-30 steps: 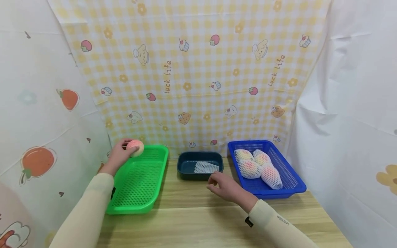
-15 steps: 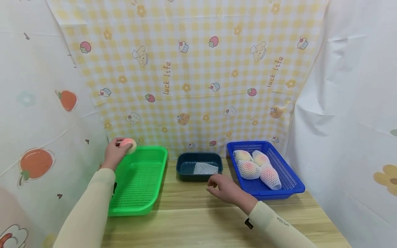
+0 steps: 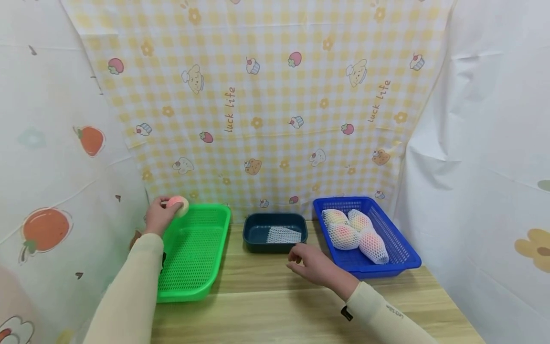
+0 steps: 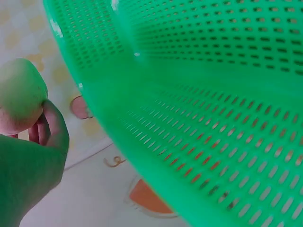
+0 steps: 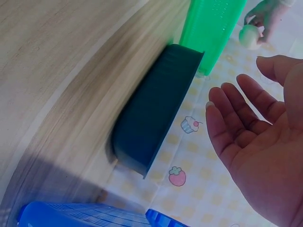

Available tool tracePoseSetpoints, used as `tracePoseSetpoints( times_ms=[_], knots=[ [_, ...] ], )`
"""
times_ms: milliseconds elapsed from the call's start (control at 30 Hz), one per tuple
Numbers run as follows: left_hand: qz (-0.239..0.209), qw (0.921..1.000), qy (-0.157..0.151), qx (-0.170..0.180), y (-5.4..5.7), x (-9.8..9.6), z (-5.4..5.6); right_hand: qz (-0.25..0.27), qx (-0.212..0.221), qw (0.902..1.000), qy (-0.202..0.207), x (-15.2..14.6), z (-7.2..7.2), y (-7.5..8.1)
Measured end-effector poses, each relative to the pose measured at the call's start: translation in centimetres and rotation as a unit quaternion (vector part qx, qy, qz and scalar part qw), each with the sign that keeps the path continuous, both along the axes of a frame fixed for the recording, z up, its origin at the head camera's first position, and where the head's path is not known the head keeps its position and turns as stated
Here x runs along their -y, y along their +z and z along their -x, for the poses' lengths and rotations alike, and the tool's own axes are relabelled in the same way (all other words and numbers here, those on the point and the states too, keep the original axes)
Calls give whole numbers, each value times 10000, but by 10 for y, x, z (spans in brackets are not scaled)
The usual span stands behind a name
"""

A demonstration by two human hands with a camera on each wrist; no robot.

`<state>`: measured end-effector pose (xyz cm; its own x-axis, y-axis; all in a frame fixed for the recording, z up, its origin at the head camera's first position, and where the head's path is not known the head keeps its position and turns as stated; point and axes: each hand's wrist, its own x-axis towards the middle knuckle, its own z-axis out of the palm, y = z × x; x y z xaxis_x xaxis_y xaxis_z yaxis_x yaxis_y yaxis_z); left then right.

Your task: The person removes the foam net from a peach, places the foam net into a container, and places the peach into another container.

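A pink and cream peach [image 3: 180, 206] is held in my left hand [image 3: 160, 216], up at the far left corner of the green basket [image 3: 223, 239]. In the left wrist view the thumb and fingers curl against the peach [image 4: 21, 94], outside the basket's rim [image 4: 109, 127]. My right hand [image 3: 315, 263] hovers in front of the dark teal tray [image 3: 253, 247], with nothing in it. Its fingers are loosely bent in the right wrist view, palm [image 5: 270, 170] showing. Inside the teal tray lies a white foam net sleeve [image 3: 283, 235].
At the right stands a blue basket [image 3: 404, 265] holding several fruits [image 3: 343, 236] in white foam nets. All the containers sit on a wooden table [image 3: 258, 306]. A yellow checked cloth [image 3: 275, 95] hangs behind, with white printed sheets at both sides.
My left hand has shifted a little left with the peach, then stayed nearly in place above the basket's far corner. The right hand has hardly moved.
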<state>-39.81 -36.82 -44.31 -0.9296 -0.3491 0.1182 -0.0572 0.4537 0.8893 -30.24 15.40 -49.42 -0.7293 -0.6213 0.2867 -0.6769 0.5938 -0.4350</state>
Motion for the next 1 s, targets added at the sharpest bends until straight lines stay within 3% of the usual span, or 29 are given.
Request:
tracePoseSetpoints(
  times_ms=[267,433,633,867,1000],
  knots=[
    [108,9997,-56,220,-30,4,9,14,228,9997,-63,-2,-7,4],
    [616,9966,-159,532,-38,6,10,1,220,9997,-94,-4,-8,4],
    [767,9906,-369,1076,-48,8,13,-13,271,9996,-36,-4,-8,3],
    [973,9914,-461,749,-63,6,22,-2,303,9995,111,-2,-11,5],
    [899,9908,-618,803,-72,3,24,-3,336,9994,115,-3,-14,6]
  ],
)
